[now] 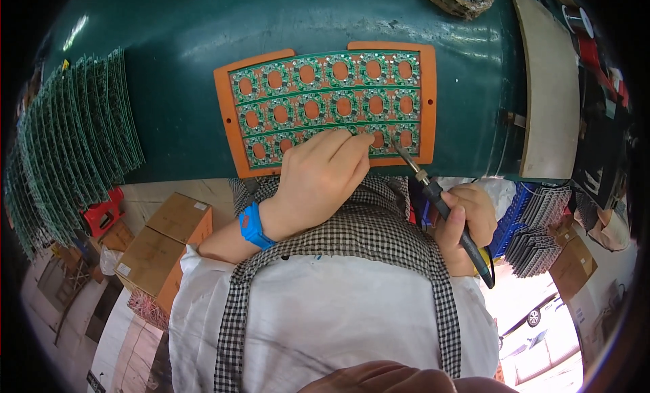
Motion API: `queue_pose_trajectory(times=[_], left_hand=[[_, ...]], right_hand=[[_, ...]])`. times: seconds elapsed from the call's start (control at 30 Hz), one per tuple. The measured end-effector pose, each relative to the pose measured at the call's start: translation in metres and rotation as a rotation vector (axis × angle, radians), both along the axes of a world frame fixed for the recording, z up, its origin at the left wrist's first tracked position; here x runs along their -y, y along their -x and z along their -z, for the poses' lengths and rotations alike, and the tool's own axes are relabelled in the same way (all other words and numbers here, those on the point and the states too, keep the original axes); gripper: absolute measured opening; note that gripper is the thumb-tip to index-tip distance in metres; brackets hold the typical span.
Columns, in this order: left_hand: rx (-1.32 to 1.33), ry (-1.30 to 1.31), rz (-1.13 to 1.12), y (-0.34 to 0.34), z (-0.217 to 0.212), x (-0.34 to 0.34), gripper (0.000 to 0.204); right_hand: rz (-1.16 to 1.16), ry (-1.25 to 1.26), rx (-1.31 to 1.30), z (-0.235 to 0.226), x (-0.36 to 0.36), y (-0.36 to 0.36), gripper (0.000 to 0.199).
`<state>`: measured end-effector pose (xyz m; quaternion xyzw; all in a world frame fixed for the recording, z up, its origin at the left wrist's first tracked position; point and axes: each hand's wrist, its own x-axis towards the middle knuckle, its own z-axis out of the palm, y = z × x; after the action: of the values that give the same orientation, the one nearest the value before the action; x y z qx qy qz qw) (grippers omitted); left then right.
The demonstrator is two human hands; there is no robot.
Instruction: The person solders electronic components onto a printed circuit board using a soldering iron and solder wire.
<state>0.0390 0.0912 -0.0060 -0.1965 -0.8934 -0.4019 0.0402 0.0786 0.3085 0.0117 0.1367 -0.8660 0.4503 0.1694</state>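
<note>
A green circuit board panel [325,89] lies in an orange holder [427,68] near the table's front edge. It carries three rows of small boards, each with a round opening showing orange. My left hand [325,168], a blue band on its wrist, rests over the bottom row. Its thumb and index finger are pinched close to the board; whatever they may hold is too small to make out. My right hand [472,213] grips a soldering iron [432,188] by its dark handle. The iron slants up and left, its tip at the bottom row near the right end, just right of my left fingertips.
Many green panels [74,129] stand upright in a row at the left. A pale board [545,88] lies along the right side of the green table [176,27]. At the back sits a crusted round dish [460,0]. Cardboard boxes [166,223] stand below left, a blue rack [512,217] below right.
</note>
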Motion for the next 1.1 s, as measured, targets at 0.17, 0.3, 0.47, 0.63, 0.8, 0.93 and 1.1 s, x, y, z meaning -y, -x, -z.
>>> queue_pose_trajectory(times=[0.17,0.3,0.47,0.63,0.8,0.93,1.1], left_hand=[[0.002,0.03,0.002,-0.001,0.002,-0.003,0.019],[0.019,0.05,0.009,-0.003,0.0,-0.003,0.02],[-0.002,0.103,0.057,-0.003,0.002,-0.001,0.021],[0.043,0.021,-0.03,-0.01,-0.003,0.008,0.019],[0.021,0.016,-0.036,-0.015,0.003,0.008,0.015],[0.005,0.068,-0.015,-0.013,0.005,0.009,0.017],[-0.035,0.153,0.015,-0.007,-0.004,0.01,0.021]], right_hand=[[-0.002,-0.016,-0.012,0.002,0.004,0.002,0.009],[-0.032,-0.005,-0.008,0.004,0.005,0.002,0.009],[-0.031,-0.015,-0.014,0.004,0.005,-0.005,0.009],[-0.04,0.047,0.003,0.004,0.005,-0.008,0.009],[-0.083,0.029,0.0,0.007,0.012,-0.005,0.009],[-0.093,0.028,0.018,0.01,0.013,-0.003,0.009],[-0.048,0.026,-0.01,0.011,0.012,-0.006,0.01]])
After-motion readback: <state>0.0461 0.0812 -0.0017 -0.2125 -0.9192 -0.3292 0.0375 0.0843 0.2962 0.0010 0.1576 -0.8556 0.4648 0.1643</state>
